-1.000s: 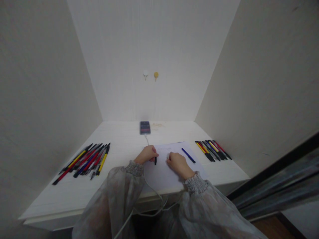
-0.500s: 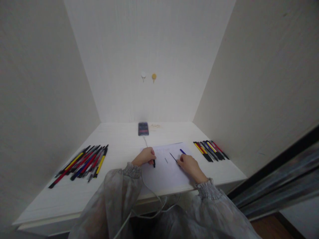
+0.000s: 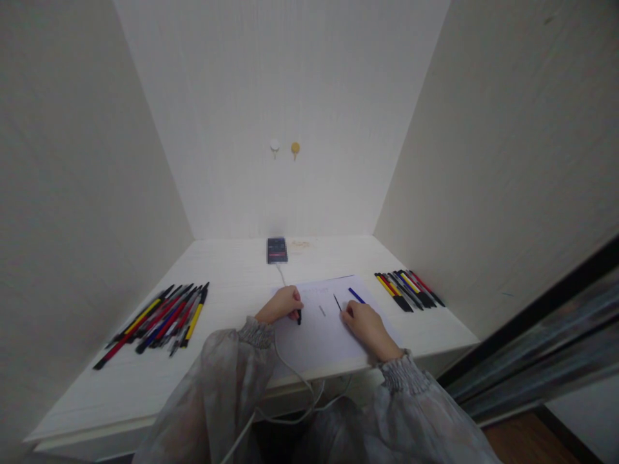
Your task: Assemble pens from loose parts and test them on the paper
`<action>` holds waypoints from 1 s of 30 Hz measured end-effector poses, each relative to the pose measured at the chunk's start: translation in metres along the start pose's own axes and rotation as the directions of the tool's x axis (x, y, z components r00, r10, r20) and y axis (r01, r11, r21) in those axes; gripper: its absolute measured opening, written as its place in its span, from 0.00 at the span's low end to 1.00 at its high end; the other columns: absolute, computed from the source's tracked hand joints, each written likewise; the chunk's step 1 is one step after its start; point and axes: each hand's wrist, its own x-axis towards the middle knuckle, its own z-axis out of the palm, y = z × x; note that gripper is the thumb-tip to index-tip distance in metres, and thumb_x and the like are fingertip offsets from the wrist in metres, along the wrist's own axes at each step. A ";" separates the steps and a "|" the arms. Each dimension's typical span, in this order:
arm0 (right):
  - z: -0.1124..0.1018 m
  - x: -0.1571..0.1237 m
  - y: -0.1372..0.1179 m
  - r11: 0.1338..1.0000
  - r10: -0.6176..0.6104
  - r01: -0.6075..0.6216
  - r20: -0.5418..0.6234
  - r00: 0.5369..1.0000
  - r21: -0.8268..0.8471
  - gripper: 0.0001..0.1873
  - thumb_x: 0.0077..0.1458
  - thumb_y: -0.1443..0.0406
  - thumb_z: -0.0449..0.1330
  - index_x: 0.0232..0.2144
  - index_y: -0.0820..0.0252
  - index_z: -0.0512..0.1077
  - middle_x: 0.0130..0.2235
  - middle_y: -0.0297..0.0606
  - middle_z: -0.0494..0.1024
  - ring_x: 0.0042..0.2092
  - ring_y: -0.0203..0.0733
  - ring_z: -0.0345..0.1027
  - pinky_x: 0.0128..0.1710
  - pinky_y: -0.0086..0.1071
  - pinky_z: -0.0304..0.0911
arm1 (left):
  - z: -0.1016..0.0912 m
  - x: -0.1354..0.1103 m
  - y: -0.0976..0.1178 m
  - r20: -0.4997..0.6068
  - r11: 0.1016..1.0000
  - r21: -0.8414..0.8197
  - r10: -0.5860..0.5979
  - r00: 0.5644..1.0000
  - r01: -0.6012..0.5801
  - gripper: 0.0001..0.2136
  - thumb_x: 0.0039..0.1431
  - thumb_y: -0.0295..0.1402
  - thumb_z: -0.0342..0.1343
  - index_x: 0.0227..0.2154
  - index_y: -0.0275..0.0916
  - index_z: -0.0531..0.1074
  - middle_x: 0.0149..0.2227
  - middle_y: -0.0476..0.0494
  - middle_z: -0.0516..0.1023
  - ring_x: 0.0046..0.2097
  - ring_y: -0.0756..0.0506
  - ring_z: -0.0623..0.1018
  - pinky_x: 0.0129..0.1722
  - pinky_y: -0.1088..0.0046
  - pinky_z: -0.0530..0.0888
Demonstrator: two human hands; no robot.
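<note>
On the white sheet of paper [image 3: 316, 341] my left hand [image 3: 283, 304] is closed on a short black pen part [image 3: 299, 316], its tip resting on the sheet. My right hand [image 3: 363, 322] is closed in a pinch on a thin dark rod [image 3: 337, 302], which looks like a pen refill and points away from me. Just beyond my right hand a blue pen barrel [image 3: 356, 295] lies on the paper. Between my hands lies a small grey piece [image 3: 322, 310].
Several red, yellow, blue and black pens [image 3: 159, 316] lie in a row at the left of the white desk [image 3: 232, 283]. A smaller row of pens [image 3: 406, 283] lies at the right. A phone [image 3: 276, 250] with a white cable [image 3: 294, 374] sits at the back. Walls close in on three sides.
My right hand moved right from the paper's middle and now holds the thin dark rod. A small grey piece now shows on the sheet. My left hand stayed put.
</note>
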 end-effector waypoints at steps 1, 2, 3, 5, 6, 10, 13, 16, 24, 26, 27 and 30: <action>-0.003 0.002 0.005 1.000 0.016 -0.016 -0.012 1.000 0.015 0.13 0.53 0.61 0.47 0.32 0.61 0.69 0.33 0.42 0.75 0.37 0.41 0.68 0.31 0.28 0.54 | 0.000 0.000 0.000 0.001 1.000 0.007 -0.001 1.000 0.001 0.05 0.45 0.25 0.52 0.28 0.34 0.63 0.15 0.52 0.69 0.18 0.51 0.72 0.20 0.77 0.70; -0.006 0.004 0.010 0.999 0.042 -0.041 -0.027 0.999 0.025 0.14 0.53 0.61 0.47 0.32 0.61 0.69 0.33 0.42 0.75 0.37 0.41 0.68 0.31 0.28 0.54 | -0.001 -0.001 0.001 0.001 1.000 0.016 -0.002 1.000 0.002 0.05 0.45 0.25 0.52 0.28 0.34 0.63 0.15 0.52 0.70 0.18 0.51 0.72 0.20 0.78 0.69; -0.009 0.006 0.017 0.998 0.064 -0.063 -0.045 0.997 0.032 0.14 0.53 0.61 0.47 0.33 0.61 0.69 0.33 0.42 0.75 0.37 0.41 0.67 0.32 0.28 0.53 | -0.002 -0.002 0.002 -0.002 1.000 0.024 -0.002 1.000 0.002 0.05 0.45 0.26 0.52 0.28 0.34 0.63 0.15 0.52 0.70 0.18 0.52 0.71 0.20 0.78 0.69; -0.014 0.011 0.030 0.993 0.113 -0.111 -0.078 0.991 0.032 0.15 0.53 0.60 0.47 0.34 0.61 0.69 0.34 0.43 0.75 0.38 0.41 0.67 0.31 0.28 0.53 | -0.003 -0.003 0.003 -0.017 0.999 0.039 -0.003 1.000 0.004 0.06 0.46 0.28 0.53 0.29 0.33 0.64 0.15 0.52 0.69 0.17 0.52 0.70 0.19 0.78 0.68; -0.016 0.013 0.036 0.990 0.137 -0.135 -0.076 0.988 0.030 0.15 0.53 0.59 0.47 0.34 0.61 0.69 0.34 0.44 0.75 0.38 0.41 0.67 0.31 0.29 0.53 | -0.004 -0.005 0.004 -0.025 0.999 0.045 -0.002 1.000 0.003 0.07 0.46 0.29 0.53 0.29 0.33 0.64 0.15 0.52 0.69 0.17 0.52 0.70 0.19 0.79 0.68; -0.014 0.016 0.051 0.982 0.191 -0.190 -0.039 0.981 0.014 0.16 0.50 0.57 0.50 0.33 0.62 0.70 0.34 0.44 0.74 0.38 0.43 0.67 0.31 0.29 0.54 | -0.006 -0.009 0.008 -0.040 0.997 0.071 0.010 0.999 -0.007 0.08 0.47 0.33 0.53 0.28 0.33 0.65 0.14 0.52 0.69 0.17 0.52 0.69 0.19 0.78 0.67; -0.008 0.014 0.055 0.982 0.187 -0.187 -0.041 0.981 0.000 0.14 0.49 0.57 0.51 0.31 0.62 0.70 0.33 0.43 0.75 0.39 0.43 0.67 0.32 0.30 0.54 | -0.007 -0.010 0.010 -0.036 0.996 0.084 0.017 0.999 -0.014 0.09 0.47 0.34 0.53 0.28 0.33 0.65 0.14 0.51 0.69 0.17 0.52 0.69 0.18 0.78 0.66; -0.004 0.010 0.055 0.985 0.170 -0.170 -0.042 0.985 0.002 0.14 0.49 0.58 0.50 0.30 0.62 0.70 0.33 0.43 0.75 0.38 0.43 0.67 0.31 0.30 0.54 | -0.007 -0.010 0.008 -0.039 0.997 0.078 0.033 0.999 -0.030 0.09 0.47 0.36 0.53 0.27 0.33 0.64 0.14 0.52 0.68 0.16 0.52 0.68 0.18 0.78 0.65; -0.013 0.006 0.051 0.977 0.209 -0.210 -0.048 0.977 -0.022 0.15 0.51 0.57 0.50 0.33 0.62 0.68 0.33 0.44 0.75 0.37 0.43 0.68 0.30 0.30 0.54 | -0.008 -0.008 0.004 -0.084 0.990 0.129 0.070 0.994 -0.059 0.11 0.48 0.39 0.50 0.26 0.34 0.64 0.14 0.53 0.67 0.16 0.53 0.67 0.18 0.79 0.62; -0.015 0.003 0.049 0.979 0.202 -0.204 -0.105 0.974 -0.008 0.16 0.52 0.56 0.48 0.33 0.62 0.68 0.33 0.43 0.74 0.36 0.43 0.68 0.30 0.29 0.54 | -0.010 -0.009 0.006 -0.140 0.984 0.171 0.078 0.987 -0.054 0.10 0.48 0.38 0.50 0.25 0.34 0.65 0.14 0.53 0.66 0.17 0.53 0.67 0.19 0.79 0.62; -0.016 0.001 0.047 0.984 0.175 -0.176 -0.139 0.975 0.011 0.16 0.53 0.57 0.47 0.33 0.61 0.69 0.32 0.42 0.74 0.35 0.42 0.67 0.29 0.29 0.54 | -0.011 -0.009 0.007 -0.184 0.980 0.190 0.090 0.979 -0.054 0.10 0.49 0.38 0.50 0.25 0.35 0.65 0.14 0.53 0.66 0.17 0.53 0.67 0.20 0.79 0.62; -0.014 -0.008 0.041 0.997 0.045 -0.027 -0.242 0.969 0.078 0.15 0.55 0.59 0.45 0.31 0.60 0.69 0.33 0.39 0.74 0.34 0.38 0.67 0.31 0.27 0.54 | -0.015 -0.011 0.011 -0.330 0.978 0.192 0.141 0.933 -0.080 0.10 0.50 0.38 0.49 0.26 0.35 0.66 0.16 0.52 0.67 0.18 0.53 0.67 0.22 0.79 0.62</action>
